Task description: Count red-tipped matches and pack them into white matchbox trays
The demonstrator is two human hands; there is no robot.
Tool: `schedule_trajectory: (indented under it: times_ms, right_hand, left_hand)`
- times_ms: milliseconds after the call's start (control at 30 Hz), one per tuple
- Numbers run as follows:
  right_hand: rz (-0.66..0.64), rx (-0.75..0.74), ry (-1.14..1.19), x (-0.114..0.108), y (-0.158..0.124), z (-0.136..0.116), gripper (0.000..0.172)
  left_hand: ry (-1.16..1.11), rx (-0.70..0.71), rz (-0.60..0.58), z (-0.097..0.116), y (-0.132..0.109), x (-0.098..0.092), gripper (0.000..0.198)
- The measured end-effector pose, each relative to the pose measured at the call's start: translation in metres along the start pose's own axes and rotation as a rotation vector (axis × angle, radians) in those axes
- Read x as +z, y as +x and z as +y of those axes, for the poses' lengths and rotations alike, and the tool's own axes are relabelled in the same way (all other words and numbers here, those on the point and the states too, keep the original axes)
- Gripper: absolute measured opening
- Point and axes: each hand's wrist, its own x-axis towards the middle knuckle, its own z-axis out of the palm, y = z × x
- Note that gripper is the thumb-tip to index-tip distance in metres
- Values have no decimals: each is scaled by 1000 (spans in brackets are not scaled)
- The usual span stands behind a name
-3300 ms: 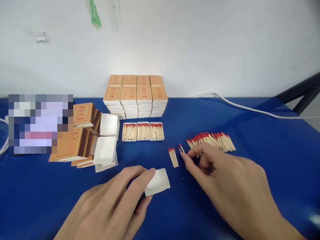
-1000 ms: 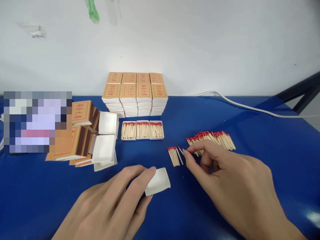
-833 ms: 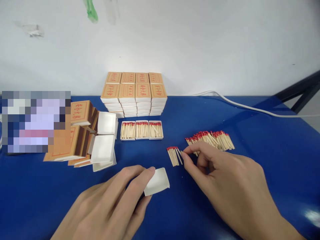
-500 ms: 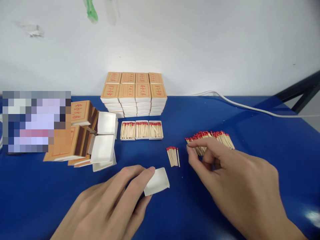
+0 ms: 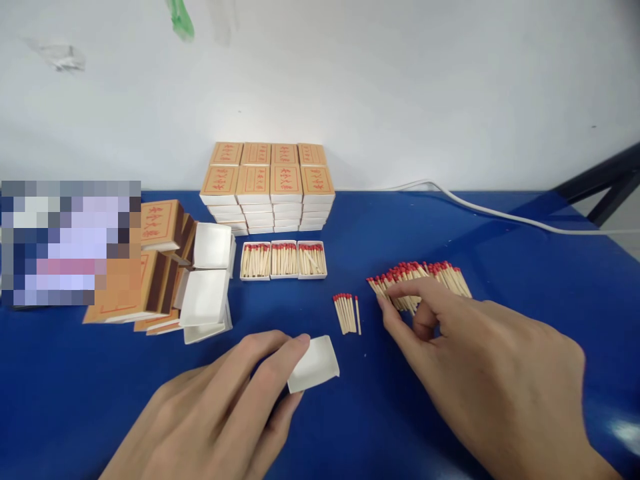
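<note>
My left hand (image 5: 225, 393) is closed around a small white matchbox tray (image 5: 319, 365), gripped between fingers and thumb and tilted, with nothing visible inside. At the left edge of a pile of red-headed matches (image 5: 410, 275), my right hand (image 5: 480, 360) has thumb and index finger pinched on a match (image 5: 374, 287); its lower end is hidden by the fingertips. Between the hands lies a small fan of loose matches (image 5: 344, 313), with a single match (image 5: 358, 315) slightly apart on its right.
Three trays filled with matches (image 5: 284, 260) stand in a row before stacked matchboxes (image 5: 269, 183) by the wall. Bare white trays (image 5: 204, 297) and orange box sleeves (image 5: 157, 223) are heaped at left, beside a pixelated patch. A white cable (image 5: 490, 212) crosses the blue table (image 5: 420, 223).
My right hand has shifted slightly right, its fingertips now on the left end of the match pile, where some matches have moved left. My left hand and its tray stay put.
</note>
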Motion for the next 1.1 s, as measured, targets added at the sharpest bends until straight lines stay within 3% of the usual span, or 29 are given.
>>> schedule_trajectory:
  times_ms: [1100]
  right_hand:
    - [-4,0,63,3,-3,-1,23]
  left_hand:
    - [50,50,1,1,-2,0,38]
